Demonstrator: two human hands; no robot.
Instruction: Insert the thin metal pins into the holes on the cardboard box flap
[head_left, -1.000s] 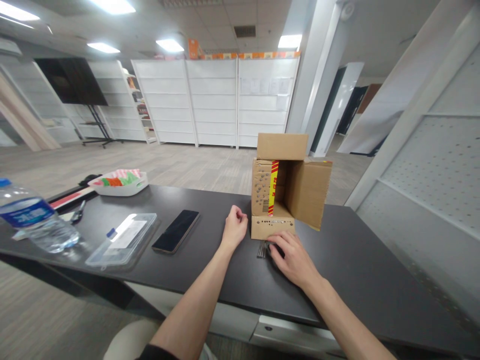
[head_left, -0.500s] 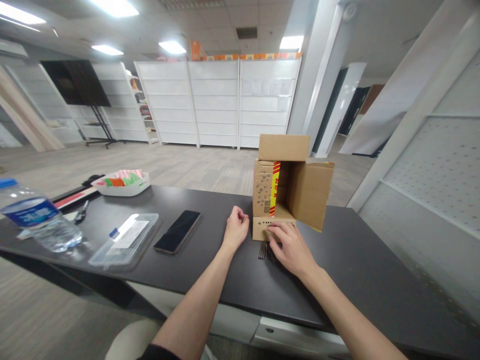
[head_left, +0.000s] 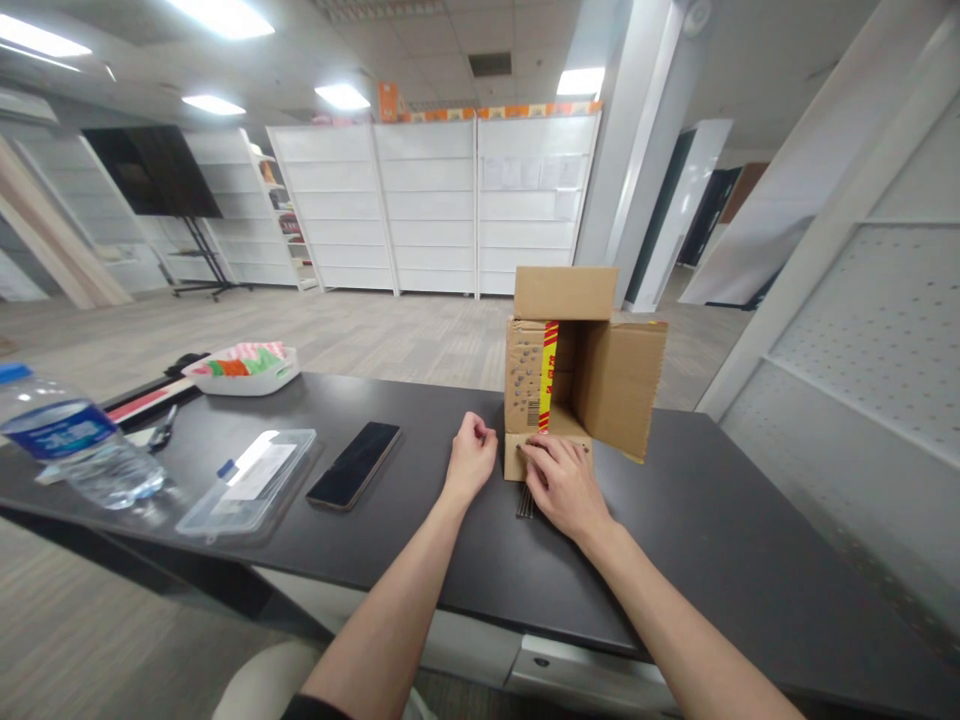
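Note:
A cardboard box (head_left: 521, 375) stands on its side on the dark table, its opening facing me. Its left flap carries many grey round dots that look like nail heads. Across the lower front flap (head_left: 512, 462) lies my right hand (head_left: 566, 482), covering most of it. The thumb and index finger pinch at a small nail head (head_left: 519, 447) near the flap's left end. Several thin nails (head_left: 523, 503) lie on the table under that hand. Just left of the box, my left hand (head_left: 472, 455) rests on the table, curled closed; whether it holds anything is hidden.
On the table (head_left: 675, 560) to the left are a black phone (head_left: 354, 465), a clear plastic case (head_left: 251, 485), a tilted water bottle (head_left: 82, 440) and a white basket (head_left: 247, 380) with colourful contents. A perforated white panel (head_left: 885, 330) rises at the right.
My right hand has shifted left along the lower flap, and its fingertips now reach the nail head at the left end. My left hand stays in place.

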